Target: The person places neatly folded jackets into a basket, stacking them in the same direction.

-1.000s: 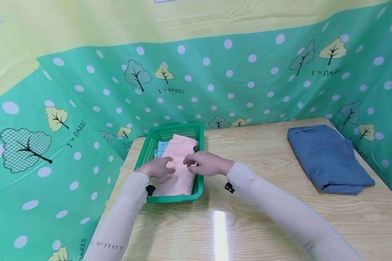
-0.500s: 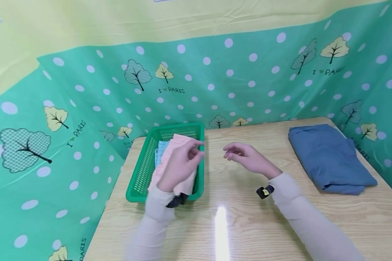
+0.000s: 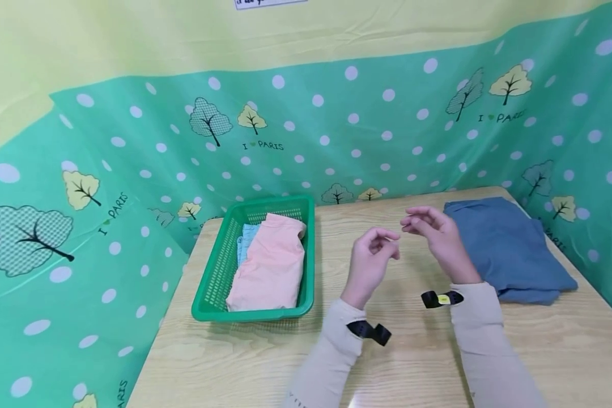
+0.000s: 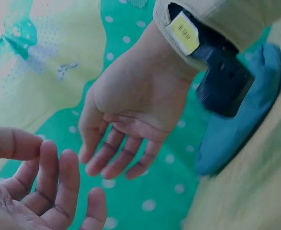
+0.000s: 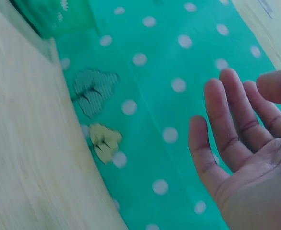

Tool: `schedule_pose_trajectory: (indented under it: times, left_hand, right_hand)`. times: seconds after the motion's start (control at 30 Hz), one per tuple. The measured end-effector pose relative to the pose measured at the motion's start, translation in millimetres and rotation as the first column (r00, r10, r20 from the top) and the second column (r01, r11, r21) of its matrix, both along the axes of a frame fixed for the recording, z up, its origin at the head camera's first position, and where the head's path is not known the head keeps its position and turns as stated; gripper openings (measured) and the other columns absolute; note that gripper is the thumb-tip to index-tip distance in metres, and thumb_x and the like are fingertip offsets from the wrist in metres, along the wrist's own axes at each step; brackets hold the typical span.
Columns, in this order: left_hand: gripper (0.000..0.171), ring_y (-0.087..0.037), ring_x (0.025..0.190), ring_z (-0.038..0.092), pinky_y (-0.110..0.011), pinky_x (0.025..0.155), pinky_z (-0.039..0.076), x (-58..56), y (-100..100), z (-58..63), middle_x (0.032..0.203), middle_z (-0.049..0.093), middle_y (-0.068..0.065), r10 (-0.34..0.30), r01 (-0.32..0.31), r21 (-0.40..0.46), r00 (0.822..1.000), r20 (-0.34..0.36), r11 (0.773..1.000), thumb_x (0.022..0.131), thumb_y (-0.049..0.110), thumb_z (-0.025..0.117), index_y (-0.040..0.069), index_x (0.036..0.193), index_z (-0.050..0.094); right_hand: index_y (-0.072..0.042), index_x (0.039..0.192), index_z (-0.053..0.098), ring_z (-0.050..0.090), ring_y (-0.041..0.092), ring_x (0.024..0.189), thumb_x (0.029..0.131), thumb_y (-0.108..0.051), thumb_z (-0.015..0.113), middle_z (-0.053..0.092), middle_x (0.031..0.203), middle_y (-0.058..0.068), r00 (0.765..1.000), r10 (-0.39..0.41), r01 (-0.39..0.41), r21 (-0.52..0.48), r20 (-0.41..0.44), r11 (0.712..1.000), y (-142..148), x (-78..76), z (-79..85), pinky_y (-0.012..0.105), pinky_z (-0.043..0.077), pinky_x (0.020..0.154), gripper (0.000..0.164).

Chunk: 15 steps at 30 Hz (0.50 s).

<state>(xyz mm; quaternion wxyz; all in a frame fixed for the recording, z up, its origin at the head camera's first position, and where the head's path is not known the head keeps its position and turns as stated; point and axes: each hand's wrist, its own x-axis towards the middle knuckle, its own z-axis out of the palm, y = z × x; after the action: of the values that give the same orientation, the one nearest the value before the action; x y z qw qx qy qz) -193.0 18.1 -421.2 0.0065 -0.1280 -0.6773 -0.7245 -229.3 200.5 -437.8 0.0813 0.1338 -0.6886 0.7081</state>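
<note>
My left hand (image 3: 369, 262) hovers above the middle of the table, its fingers loosely bent around nothing. Close beside it, up and to the right, hangs my right hand (image 3: 442, 241), also holding nothing. Behind the right hand lies a folded blue-grey cloth (image 3: 515, 249), partly covered by the hand and wrist in the head view. To the left stands a green plastic basket (image 3: 310, 255). Inside it a folded pink garment (image 3: 272, 272) rests over a light blue garment (image 3: 246, 241), most of which is hidden.
The wooden table (image 3: 224, 357) meets a green dotted curtain (image 3: 296, 141) at its back and left edges. The curtain also runs down the right side. A black wrist camera (image 3: 369, 331) is strapped on each sleeve.
Both hands have left the pink garment in the basket and moved right across the table, toward the blue-grey cloth. The garments stay in the basket. The head view has shifted slightly.
</note>
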Motion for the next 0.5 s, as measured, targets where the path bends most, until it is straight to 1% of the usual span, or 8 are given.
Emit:
schedule_pose_trajectory:
  times: [0.03, 0.13, 0.23, 0.27, 0.33, 0.4, 0.47, 0.5]
  left_hand:
    - [0.013, -0.009, 0.070, 0.063, -0.022, 0.069, 0.055, -1.7, 6, -2.4, 0.076, 0.064, 0.000, -0.002, 0.002, 0.031, 1.000, 0.014, 1.000, 0.094, 0.000, 0.064, 0.002, 0.104, 0.070]
    - [0.014, -0.009, 0.070, 0.063, -0.023, 0.071, 0.057, -6.5, 23, -9.5, 0.075, 0.063, 0.004, -0.010, 0.004, 0.107, 0.998, 0.059, 0.994, 0.093, -0.003, 0.061, -0.002, 0.105, 0.069]
    - [0.014, -0.009, 0.068, 0.062, -0.022, 0.069, 0.058, -10.0, 35, -17.3, 0.074, 0.062, 0.005, -0.002, -0.015, 0.159, 0.994, 0.106, 0.987, 0.092, -0.006, 0.060, -0.005, 0.104, 0.068]
    - [0.014, -0.010, 0.068, 0.062, -0.021, 0.068, 0.057, -11.1, 39, -20.3, 0.074, 0.062, 0.004, 0.004, -0.026, 0.170, 0.992, 0.125, 0.985, 0.092, -0.007, 0.060, -0.005, 0.103, 0.068]
    - [0.014, -0.010, 0.067, 0.062, -0.020, 0.067, 0.057, -13.1, 45, -26.9, 0.074, 0.062, 0.004, 0.020, -0.050, 0.186, 0.987, 0.161, 0.981, 0.090, -0.008, 0.061, -0.003, 0.100, 0.068]
    - [0.014, -0.011, 0.065, 0.062, -0.020, 0.066, 0.056, -14.2, 51, -34.1, 0.073, 0.061, 0.004, 0.036, -0.074, 0.190, 0.981, 0.193, 0.979, 0.089, -0.009, 0.061, -0.003, 0.100, 0.069]
    - [0.014, -0.012, 0.065, 0.062, -0.020, 0.066, 0.054, -14.2, 56, -41.5, 0.073, 0.060, 0.004, 0.048, -0.086, 0.169, 0.975, 0.217, 0.982, 0.089, -0.007, 0.063, -0.002, 0.100, 0.069]
    - [0.015, -0.012, 0.065, 0.063, -0.020, 0.066, 0.054, -13.5, 59, -45.2, 0.073, 0.061, 0.005, 0.057, -0.094, 0.154, 0.972, 0.229, 0.984, 0.088, -0.007, 0.063, -0.001, 0.101, 0.070]
  right_hand:
    - [-0.005, 0.127, 0.062, 0.071, 0.008, 0.094, 0.106, -0.018, 0.056, 0.073, 0.104, -0.005, 1.000, -0.028, 0.028, -0.017, 0.002, 0.999, 5, 0.7, -0.1, 0.018, 0.056, 0.088, 0.025]
    - [-0.004, 0.125, 0.063, 0.072, 0.009, 0.093, 0.105, -0.016, 0.057, 0.074, 0.102, -0.004, 0.994, -0.108, 0.107, -0.087, -0.001, 0.990, 24, 2.6, -1.0, 0.017, 0.056, 0.086, 0.023]
    - [-0.002, 0.120, 0.064, 0.072, 0.010, 0.090, 0.104, -0.011, 0.059, 0.074, 0.098, -0.002, 0.981, -0.195, 0.192, -0.169, 0.001, 0.967, 41, 5.7, -2.4, 0.017, 0.057, 0.084, 0.019]
    - [-0.001, 0.118, 0.065, 0.073, 0.011, 0.089, 0.103, -0.010, 0.060, 0.074, 0.097, -0.001, 0.976, -0.216, 0.212, -0.203, 0.005, 0.956, 47, 6.8, -3.0, 0.017, 0.058, 0.083, 0.018]
    - [0.000, 0.116, 0.065, 0.072, 0.010, 0.087, 0.102, -0.009, 0.061, 0.074, 0.095, -0.001, 0.962, -0.271, 0.269, -0.236, 0.023, 0.934, 57, 9.5, -5.0, 0.017, 0.058, 0.081, 0.017]
    - [0.000, 0.115, 0.065, 0.072, 0.011, 0.085, 0.101, -0.008, 0.062, 0.074, 0.094, -0.001, 0.949, -0.310, 0.314, -0.278, 0.059, 0.908, 69, 12.6, -8.3, 0.018, 0.058, 0.081, 0.016]
    - [0.001, 0.115, 0.065, 0.072, 0.011, 0.082, 0.100, -0.007, 0.064, 0.074, 0.093, 0.000, 0.927, -0.358, 0.373, -0.321, 0.108, 0.871, 81, 16.2, -12.0, 0.017, 0.058, 0.080, 0.017]
    - [-0.001, 0.114, 0.066, 0.072, 0.011, 0.080, 0.099, -0.007, 0.066, 0.074, 0.092, 0.001, 0.910, -0.391, 0.414, -0.337, 0.139, 0.845, 88, 18.3, -14.2, 0.017, 0.059, 0.079, 0.016]
